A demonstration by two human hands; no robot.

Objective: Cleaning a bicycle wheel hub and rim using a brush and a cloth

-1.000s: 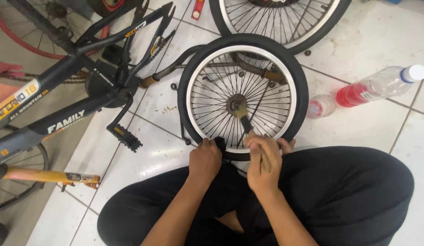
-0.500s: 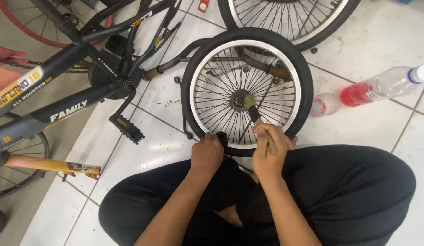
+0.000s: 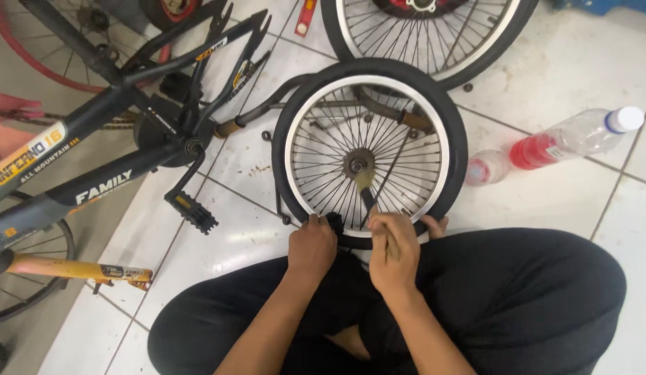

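A small bicycle wheel (image 3: 370,154) with a black tyre, silver rim and thin spokes lies flat on the white tiled floor in front of my crossed legs. My left hand (image 3: 312,244) grips the near edge of the tyre beside a small black part at the rim. My right hand (image 3: 392,251) is closed around the handle of a dark tool (image 3: 365,189) whose tip points in over the spokes at the hub (image 3: 356,165). Fingertips show past the tyre to the right of my right hand.
A black bicycle frame (image 3: 121,125) with a pedal (image 3: 192,210) lies on the left. A larger wheel (image 3: 434,35) sits behind the small one. A clear plastic bottle with red liquid (image 3: 573,137) and a small cup (image 3: 487,167) lie on the tiles at right.
My view has shifted a little, so the wheel sits further left and lower in frame. Both hands stay at the near rim and the tool still points at the hub.
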